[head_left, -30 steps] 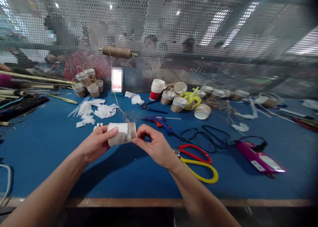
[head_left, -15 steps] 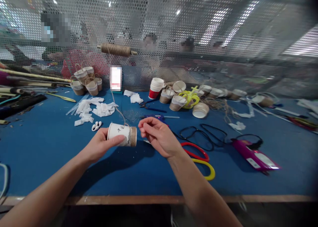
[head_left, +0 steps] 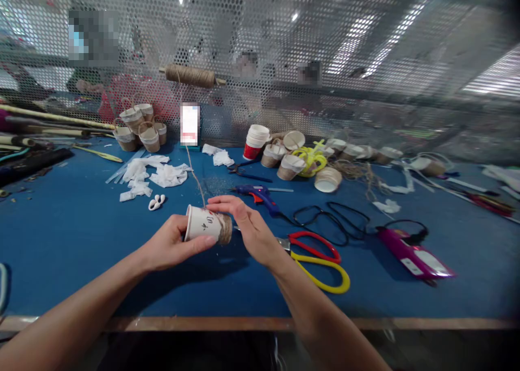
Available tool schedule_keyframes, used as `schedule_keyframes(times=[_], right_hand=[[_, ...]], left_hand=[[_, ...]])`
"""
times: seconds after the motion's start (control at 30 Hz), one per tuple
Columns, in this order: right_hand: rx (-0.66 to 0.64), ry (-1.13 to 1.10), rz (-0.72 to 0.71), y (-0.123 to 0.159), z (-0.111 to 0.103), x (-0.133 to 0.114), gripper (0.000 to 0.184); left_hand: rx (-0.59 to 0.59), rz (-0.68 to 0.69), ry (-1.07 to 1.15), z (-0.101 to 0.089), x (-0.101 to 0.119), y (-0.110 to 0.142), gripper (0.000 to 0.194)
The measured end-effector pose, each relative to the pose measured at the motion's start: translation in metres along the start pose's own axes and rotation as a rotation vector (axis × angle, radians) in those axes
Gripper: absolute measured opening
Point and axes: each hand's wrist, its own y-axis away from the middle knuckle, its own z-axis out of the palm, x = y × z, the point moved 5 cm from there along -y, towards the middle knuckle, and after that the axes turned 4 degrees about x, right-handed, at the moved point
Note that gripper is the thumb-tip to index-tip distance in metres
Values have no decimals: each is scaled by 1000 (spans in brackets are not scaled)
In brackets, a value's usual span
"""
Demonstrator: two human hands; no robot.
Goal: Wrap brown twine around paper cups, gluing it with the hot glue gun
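My left hand (head_left: 168, 245) is wrapped round a white paper cup (head_left: 199, 225) with dark handwriting, tilted on its side above the table. Its base end, pointing right, is wound with brown twine (head_left: 225, 229). A strand of twine (head_left: 196, 180) runs down from a spool (head_left: 190, 75) to the cup. My right hand (head_left: 247, 225) lies against the cup's far side by the twine, fingers stretched out towards the strand; its fingertips are partly hidden behind the cup. Scissors (head_left: 320, 272) with one red and one yellow handle lie beneath my right wrist, blades mostly hidden.
A blue glue gun (head_left: 260, 196) lies behind my right hand, near pliers (head_left: 249, 173). Twine-wrapped cups (head_left: 149, 138) stand back left, others (head_left: 290, 166) back right beside stacked cups (head_left: 257, 139). White scraps (head_left: 168, 175), a phone (head_left: 189, 124) and a purple device (head_left: 414, 254) are around.
The cup and my left hand have shifted slightly right, and the cup has turned, showing more handwriting. My right hand's curled fingers have straightened and moved left over the cup's far side.
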Motion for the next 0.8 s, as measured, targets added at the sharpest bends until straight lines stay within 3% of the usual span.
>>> schedule_keyframes(times=[0.17,0.33,0.67,0.8], right_hand=[[-57,42,-100,3,9,-5,49],[-46,43,-97,1,13,-3,49],[-64,86,-146,1,15,-2,48],[-55,88,-107,-3,14,3,49]], left_hand=[[54,-19,70,0,-5,-4,29],[141,-114,44,-3,-19,-5,38],[161,-167,99,-2,-19,-4,38],[228,-227,133,-5,-25,-4,36]])
